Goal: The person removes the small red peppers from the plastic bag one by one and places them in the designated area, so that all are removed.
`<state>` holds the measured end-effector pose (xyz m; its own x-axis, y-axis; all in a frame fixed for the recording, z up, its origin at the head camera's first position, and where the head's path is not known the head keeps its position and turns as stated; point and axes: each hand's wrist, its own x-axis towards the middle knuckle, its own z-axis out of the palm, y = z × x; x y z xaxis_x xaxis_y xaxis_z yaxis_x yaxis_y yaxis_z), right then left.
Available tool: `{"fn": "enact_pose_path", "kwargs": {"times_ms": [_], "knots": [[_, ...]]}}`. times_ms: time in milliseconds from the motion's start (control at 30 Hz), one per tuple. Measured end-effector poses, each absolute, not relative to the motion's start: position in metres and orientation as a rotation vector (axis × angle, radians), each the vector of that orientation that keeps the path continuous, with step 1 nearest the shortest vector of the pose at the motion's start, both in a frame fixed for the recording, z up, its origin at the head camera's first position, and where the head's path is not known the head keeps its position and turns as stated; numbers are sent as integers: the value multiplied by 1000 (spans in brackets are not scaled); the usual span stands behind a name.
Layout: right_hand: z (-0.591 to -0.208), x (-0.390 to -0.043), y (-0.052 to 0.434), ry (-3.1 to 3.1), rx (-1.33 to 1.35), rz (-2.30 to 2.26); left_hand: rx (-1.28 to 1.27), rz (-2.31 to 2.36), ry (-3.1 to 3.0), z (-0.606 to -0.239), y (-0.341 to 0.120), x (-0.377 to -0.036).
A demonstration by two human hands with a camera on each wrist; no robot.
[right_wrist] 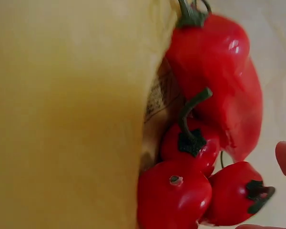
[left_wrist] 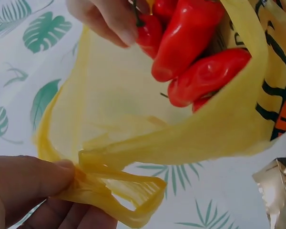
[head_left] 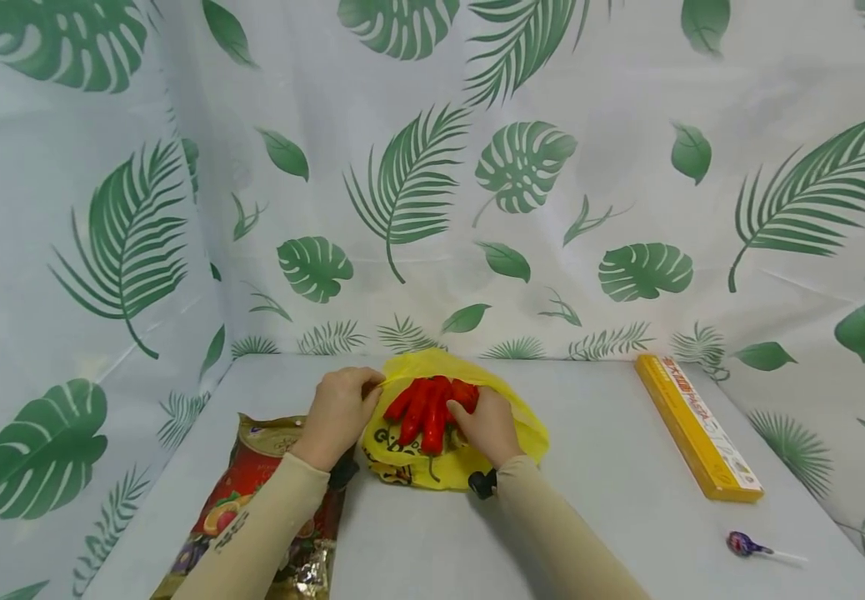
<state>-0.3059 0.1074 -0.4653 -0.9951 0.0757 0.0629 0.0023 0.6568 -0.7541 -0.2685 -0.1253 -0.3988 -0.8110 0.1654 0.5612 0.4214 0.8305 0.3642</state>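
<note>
Bag: thin yellow plastic bag [head_left: 511, 421] with black print, lying crumpled on the grey bench, mouth open, one handle loop pulled out leftward.
Peppers: glossy red peppers [head_left: 427, 408] with green stems, bunched in the bag's mouth.

Backdrop: white sheet [head_left: 612, 167] printed with green palm and monstera leaves, hung behind and wrapping both sides, creased at the left corner. Pale grey counter [head_left: 597, 467], smooth and matte, meets the sheet along a straight back edge. Light even and soft, with faint shadows on the counter.
</note>
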Motion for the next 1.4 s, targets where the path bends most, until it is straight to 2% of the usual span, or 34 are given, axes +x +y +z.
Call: {"fn": "enact_pose_path", "kwargs": {"times_ms": [267,867,1133,1400], "knots": [[-468,-322,113,-2821,-90,1174,-444,-698,-2526,-396,-117,-269],[-469,-326,118,-2813,-70,1075,-430,-714,-2515,-393,-111,-269],[-472,-316,120,-2698,44,1066,-406,-731,-2529,-394,-112,-268],[-468,-289,128,-2667,173,1104,-403,-734,-2472,-391,-123,-272]]}}
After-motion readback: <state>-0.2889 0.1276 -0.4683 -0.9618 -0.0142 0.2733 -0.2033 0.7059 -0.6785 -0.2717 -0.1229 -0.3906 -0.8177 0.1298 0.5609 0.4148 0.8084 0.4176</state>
